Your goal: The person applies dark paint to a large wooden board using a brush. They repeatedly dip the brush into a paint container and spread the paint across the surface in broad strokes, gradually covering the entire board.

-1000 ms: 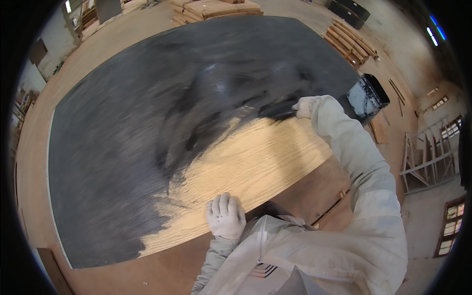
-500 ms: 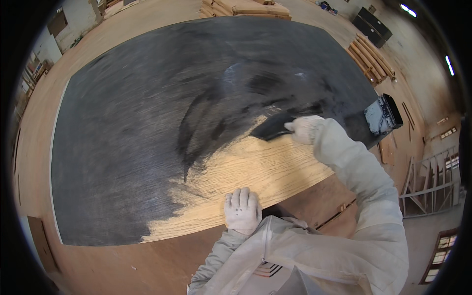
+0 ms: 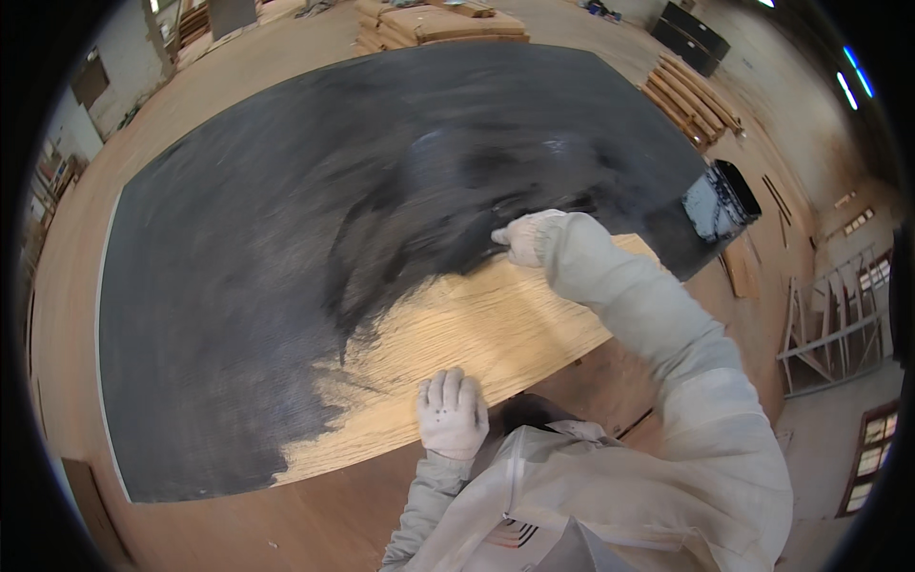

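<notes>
A large wooden board (image 3: pixel 467 319) lies before me, mostly covered in streaky black stain, with bare yellowish grain along its near edge. My gloved right hand (image 3: pixel 529 238) is closed on a floppy black pad (image 3: pixel 479 246), pressed to the board where the black meets the bare wood. The pad's outline merges with the wet stain, so its exact kind is hard to make out. My gloved left hand (image 3: pixel 453 417) rests on the board's near edge, fingers lying flat on the bare wood, holding nothing.
A paint-smeared bucket (image 3: pixel 713 202) stands on the board's right corner. Beyond the board are a stack of wrapped panels (image 3: pixel 448 27), a pile of long brown-wrapped bundles (image 3: pixel 691 100) and dark boxes (image 3: pixel 688 38). A metal frame (image 3: pixel 829 334) stands at the right.
My right hand has moved left with the black pad, and dark stain now covers more of the wood near it. My left hand stays on the near edge. The view has shifted slightly.
</notes>
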